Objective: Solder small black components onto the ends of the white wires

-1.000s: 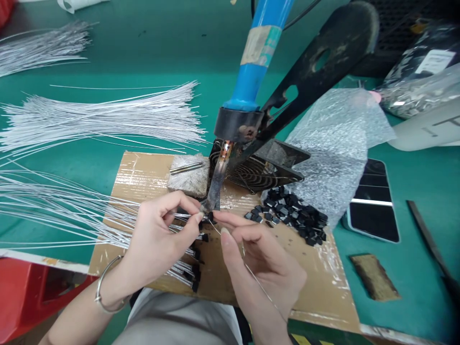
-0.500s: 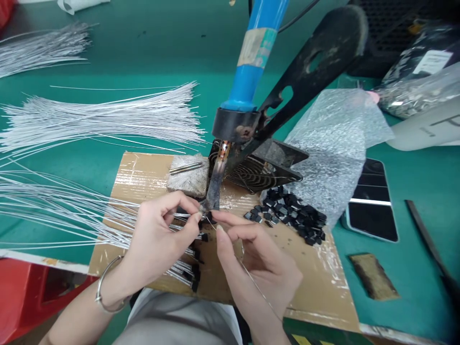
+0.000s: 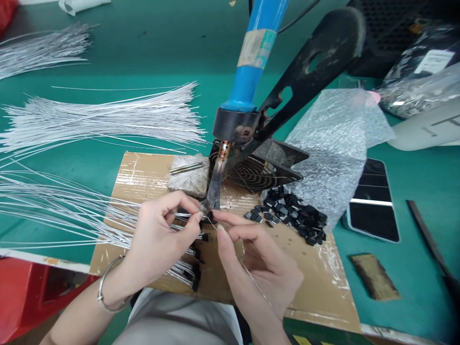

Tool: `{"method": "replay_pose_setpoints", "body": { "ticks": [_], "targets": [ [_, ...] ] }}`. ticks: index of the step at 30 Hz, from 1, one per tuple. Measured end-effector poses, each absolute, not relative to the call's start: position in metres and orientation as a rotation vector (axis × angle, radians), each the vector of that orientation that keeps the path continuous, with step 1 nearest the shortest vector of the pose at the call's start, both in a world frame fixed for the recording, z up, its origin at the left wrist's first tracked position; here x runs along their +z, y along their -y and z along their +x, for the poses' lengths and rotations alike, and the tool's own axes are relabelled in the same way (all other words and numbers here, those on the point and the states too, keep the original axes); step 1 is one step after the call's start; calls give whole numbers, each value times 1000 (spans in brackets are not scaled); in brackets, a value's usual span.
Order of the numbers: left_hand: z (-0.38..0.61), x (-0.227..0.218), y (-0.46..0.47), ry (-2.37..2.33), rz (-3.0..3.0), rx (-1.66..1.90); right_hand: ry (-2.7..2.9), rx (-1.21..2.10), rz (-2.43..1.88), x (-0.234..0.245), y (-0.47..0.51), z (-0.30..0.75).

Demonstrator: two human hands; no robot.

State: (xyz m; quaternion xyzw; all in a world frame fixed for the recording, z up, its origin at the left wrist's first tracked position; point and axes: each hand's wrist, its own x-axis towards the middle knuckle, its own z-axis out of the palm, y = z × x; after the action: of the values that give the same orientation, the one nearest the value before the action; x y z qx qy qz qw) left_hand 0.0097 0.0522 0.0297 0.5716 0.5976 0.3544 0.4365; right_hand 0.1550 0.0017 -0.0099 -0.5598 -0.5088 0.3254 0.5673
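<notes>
A blue-handled soldering iron (image 3: 251,62) sits fixed in a black stand (image 3: 309,67), its tip (image 3: 214,194) pointing down over a taped cardboard sheet (image 3: 143,177). My left hand (image 3: 158,239) pinches a thin white wire at the tip. My right hand (image 3: 258,263) pinches a small black part (image 3: 211,219) against that wire end and also holds a strand of solder wire (image 3: 251,278). Finished wires with black ends (image 3: 192,273) lie under my left hand.
Bundles of white wires (image 3: 100,117) fan across the green table on the left. A pile of small black parts (image 3: 291,213) lies beside a bubble-wrap bag (image 3: 334,139). A phone (image 3: 373,201), a brown block (image 3: 373,275), a grey sponge block (image 3: 189,177) and a red bin (image 3: 21,292) are nearby.
My right hand has shifted slightly left and down; both hands stay pinched at the iron's tip. Otherwise nothing has moved.
</notes>
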Motion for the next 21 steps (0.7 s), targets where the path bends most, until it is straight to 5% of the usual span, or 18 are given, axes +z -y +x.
{"method": "replay_pose_setpoints", "body": {
  "ticks": [21],
  "targets": [
    [9, 30, -51, -1483, 1458, 880, 1216, 720, -1313, -10, -1, 152]
  ]
}}
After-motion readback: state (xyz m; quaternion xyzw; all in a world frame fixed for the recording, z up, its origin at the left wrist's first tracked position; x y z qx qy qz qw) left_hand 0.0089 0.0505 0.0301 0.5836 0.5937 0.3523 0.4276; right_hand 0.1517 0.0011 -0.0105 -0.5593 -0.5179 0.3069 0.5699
